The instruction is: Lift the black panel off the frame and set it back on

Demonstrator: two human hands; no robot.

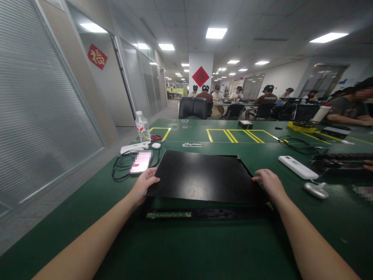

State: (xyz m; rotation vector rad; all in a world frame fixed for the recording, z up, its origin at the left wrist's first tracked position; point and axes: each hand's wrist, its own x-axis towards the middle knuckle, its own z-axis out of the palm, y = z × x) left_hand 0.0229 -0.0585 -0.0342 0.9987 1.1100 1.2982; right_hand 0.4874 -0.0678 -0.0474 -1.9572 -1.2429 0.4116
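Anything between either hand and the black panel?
Nothing visible blocks the left hand: it grips the left edge of the black panel. Beside the right hand, a dark frame runs along the panel's right edge; whether this hand touches panel or frame is unclear.

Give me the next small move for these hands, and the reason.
Probably bring the right hand more firmly onto the black panel: only its fingertips are at the right edge, while the left hand grips the left edge, thumb on top. An even hold should keep it steadier.
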